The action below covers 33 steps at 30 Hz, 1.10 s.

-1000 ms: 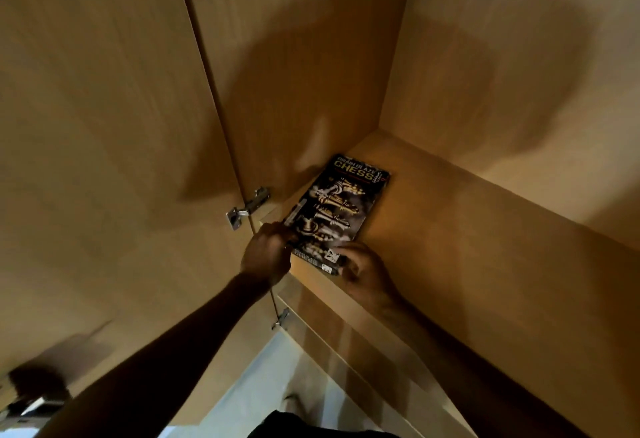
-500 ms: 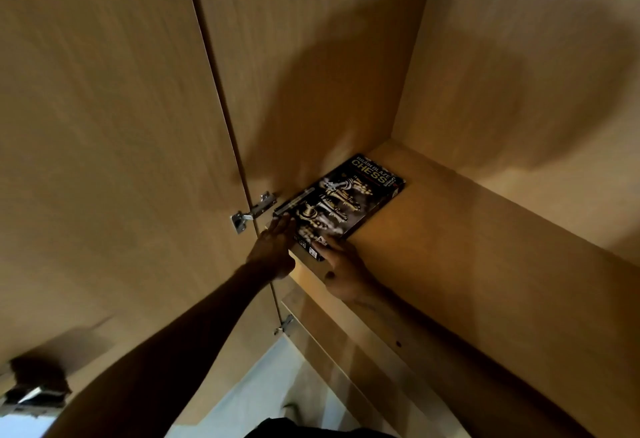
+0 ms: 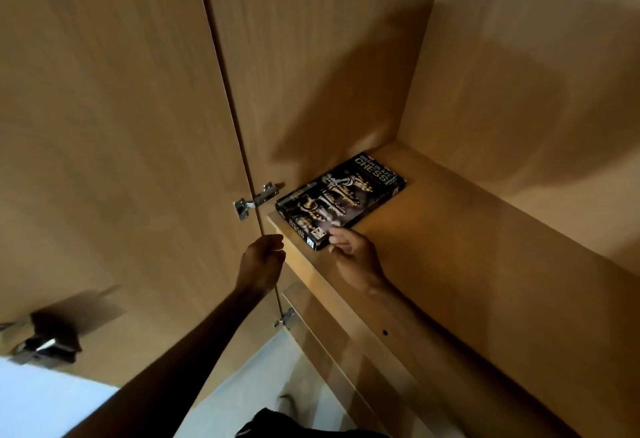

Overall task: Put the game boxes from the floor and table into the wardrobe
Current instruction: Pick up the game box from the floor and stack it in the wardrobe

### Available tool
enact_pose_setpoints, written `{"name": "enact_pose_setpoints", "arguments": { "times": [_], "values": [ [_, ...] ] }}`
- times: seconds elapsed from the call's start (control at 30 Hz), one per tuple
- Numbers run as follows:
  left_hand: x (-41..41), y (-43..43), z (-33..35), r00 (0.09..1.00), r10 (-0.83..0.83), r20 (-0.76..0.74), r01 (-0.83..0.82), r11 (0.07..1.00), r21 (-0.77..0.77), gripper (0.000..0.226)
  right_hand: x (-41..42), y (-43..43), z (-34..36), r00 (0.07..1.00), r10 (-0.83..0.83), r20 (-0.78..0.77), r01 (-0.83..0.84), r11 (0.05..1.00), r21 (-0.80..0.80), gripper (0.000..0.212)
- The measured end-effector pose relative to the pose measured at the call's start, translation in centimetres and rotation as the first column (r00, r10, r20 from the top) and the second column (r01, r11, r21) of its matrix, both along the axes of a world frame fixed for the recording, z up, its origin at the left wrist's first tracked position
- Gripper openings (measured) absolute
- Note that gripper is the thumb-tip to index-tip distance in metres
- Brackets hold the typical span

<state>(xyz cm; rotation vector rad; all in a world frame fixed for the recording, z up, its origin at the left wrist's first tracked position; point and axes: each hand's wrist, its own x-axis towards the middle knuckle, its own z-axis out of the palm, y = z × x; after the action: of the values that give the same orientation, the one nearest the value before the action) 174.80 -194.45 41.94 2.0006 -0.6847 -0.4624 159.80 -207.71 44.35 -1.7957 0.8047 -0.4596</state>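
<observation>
My chess box point(image 3: 341, 199) lies flat on the wardrobe shelf point(image 3: 450, 247), tucked into the left corner. My right hand point(image 3: 355, 257), open, touches its near corner; my left hand point(image 3: 262, 264) is curled, empty.

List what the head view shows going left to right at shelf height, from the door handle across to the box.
Metal door handle → upper hinge → left hand, off the box → right hand, fingers at the near corner of the chess box → bare shelf.
</observation>
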Motion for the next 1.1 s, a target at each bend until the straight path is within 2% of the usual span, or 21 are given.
{"name": "enact_pose_setpoints", "arguments": {
  "times": [0.2, 0.3, 0.4, 0.53, 0.7, 0.97, 1.1],
  "values": [
    [-5.5, 6.5, 0.0, 0.976, 0.153, -0.154, -0.167, 0.983, -0.082, 0.029, -3.1, 4.0, -1.0, 0.998, 0.046, 0.045, -0.05, 0.995, 0.091, 0.031],
    [-8.4, 10.2, -0.1, 0.945, 0.213, -0.25, -0.248, 0.962, -0.117, 0.03, -4.2, 7.0, -2.3, 0.989, 0.14, 0.038, -0.144, 0.983, 0.118, 0.029],
    [-11.3, 15.4, -0.3, 0.889, 0.321, -0.326, -0.376, 0.919, -0.121, 0.03, -4.6, 11.5, -3.6, 0.964, 0.265, -0.031, -0.259, 0.957, 0.132, 0.026],
    [-14.8, 23.3, -1.2, 0.801, 0.474, -0.365, -0.529, 0.846, -0.062, 0.031, -4.6, 18.4, -5.0, 0.911, 0.403, -0.09, -0.388, 0.91, 0.146, 0.022],
    [-19.0, 34.8, -2.9, 0.647, 0.641, -0.412, -0.703, 0.711, 0.002, 0.034, -4.2, 28.8, -5.4, 0.801, 0.586, -0.12, -0.562, 0.806, 0.187, 0.021],
    [-26.4, 55.6, -3.7, 0.385, 0.816, -0.43, -0.904, 0.427, -0.001, 0.032, -5.3, 48.9, -5.5, 0.585, 0.797, -0.151, -0.768, 0.604, 0.213, 0.017],
    [-32.5, 65.7, -3.8, 0.187, 0.88, -0.436, -0.977, 0.214, 0.013, 0.035, -7.4, 61.0, -5.6, 0.37, 0.913, -0.171, -0.878, 0.403, 0.259, 0.016]
  ]
}}
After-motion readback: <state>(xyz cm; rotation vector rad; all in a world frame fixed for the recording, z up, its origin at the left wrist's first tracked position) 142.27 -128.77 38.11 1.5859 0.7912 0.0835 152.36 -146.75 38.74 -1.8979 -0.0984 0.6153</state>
